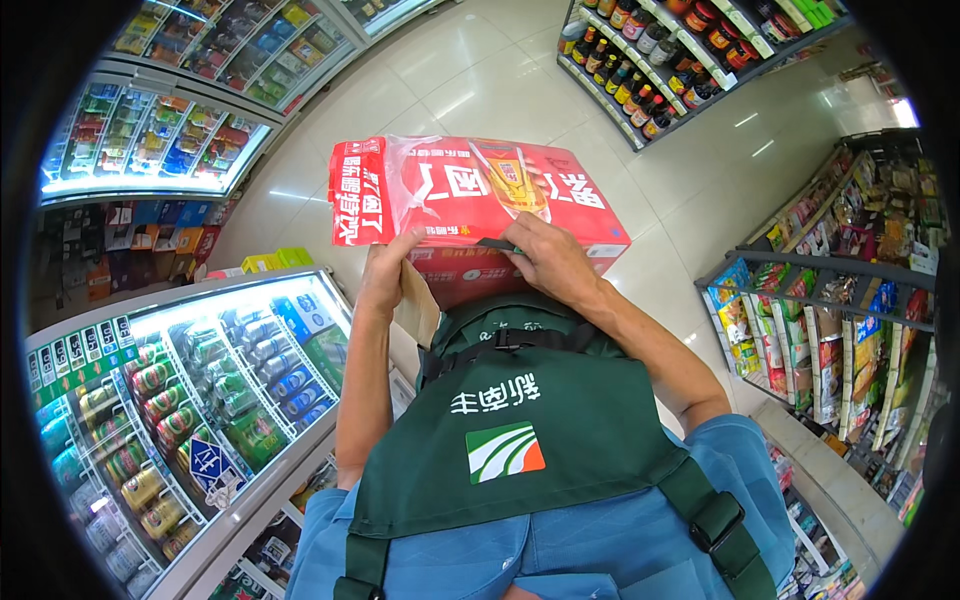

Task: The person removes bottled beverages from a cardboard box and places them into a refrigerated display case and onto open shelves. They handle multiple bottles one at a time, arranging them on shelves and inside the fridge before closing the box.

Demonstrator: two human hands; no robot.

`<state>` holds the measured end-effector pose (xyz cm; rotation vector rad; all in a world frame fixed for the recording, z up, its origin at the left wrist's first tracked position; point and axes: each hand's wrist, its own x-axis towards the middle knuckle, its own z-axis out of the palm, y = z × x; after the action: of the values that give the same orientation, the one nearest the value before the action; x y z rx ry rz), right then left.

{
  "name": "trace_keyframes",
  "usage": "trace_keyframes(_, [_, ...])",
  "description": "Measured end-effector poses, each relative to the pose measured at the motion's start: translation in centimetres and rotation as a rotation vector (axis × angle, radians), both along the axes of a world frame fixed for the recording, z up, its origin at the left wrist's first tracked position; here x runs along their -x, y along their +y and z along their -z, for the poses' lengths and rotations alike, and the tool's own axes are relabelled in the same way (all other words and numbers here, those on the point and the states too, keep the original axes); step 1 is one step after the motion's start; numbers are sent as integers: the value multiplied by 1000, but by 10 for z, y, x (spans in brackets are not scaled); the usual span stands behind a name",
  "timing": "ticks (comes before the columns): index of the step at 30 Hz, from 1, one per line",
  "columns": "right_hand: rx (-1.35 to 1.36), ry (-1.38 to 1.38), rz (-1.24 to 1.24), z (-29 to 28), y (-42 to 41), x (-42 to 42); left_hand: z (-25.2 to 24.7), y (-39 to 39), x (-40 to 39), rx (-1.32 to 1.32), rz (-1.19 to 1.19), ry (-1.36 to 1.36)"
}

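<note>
In front of my apron is a red cardboard drinks carton (450, 169), with white writing and a picture of a drink-filled glass. A red end panel (358, 193) sticks out at its left side, and wrinkled clear film or tape (411, 184) lies beside it. My left hand (386, 274) grips the carton's near left corner, its thumb on top, beside a bare brown cardboard flap (418, 304). Pinched in my right hand (546, 251) is a small dark tool, apparently a utility knife (496, 245), along the carton's near upper edge. Its tip against the red board is hard to make out.
Open chilled display cases (247, 360) with drink cans run along the left. Behind them stands a lit upright refrigerator (157, 142). Sauce bottles and jars fill a shelf (637, 71) at the far right. Snack racks (817, 322) stand right, over a tiled floor (487, 67).
</note>
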<state>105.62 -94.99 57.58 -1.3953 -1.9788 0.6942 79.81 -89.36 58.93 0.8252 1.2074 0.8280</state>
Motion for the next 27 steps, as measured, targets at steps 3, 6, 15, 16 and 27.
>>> trace_keyframes(3, [-35,-2,-30,2,2,0,-2,8,-8,62,-99,-18])
trace_keyframes(6, [12,1,-107,-4,1,-3,6,19,-8,156,-192,-54])
trace_keyframes(15, [240,-70,-278,5,-10,-36,70,60,109,272,-397,-246])
trace_keyframes(16, [125,-39,-225,23,-15,-48,74,63,129,263,-398,-281])
trace_keyframes(27, [141,-484,-80,52,8,-141,49,78,188,291,-375,-244])
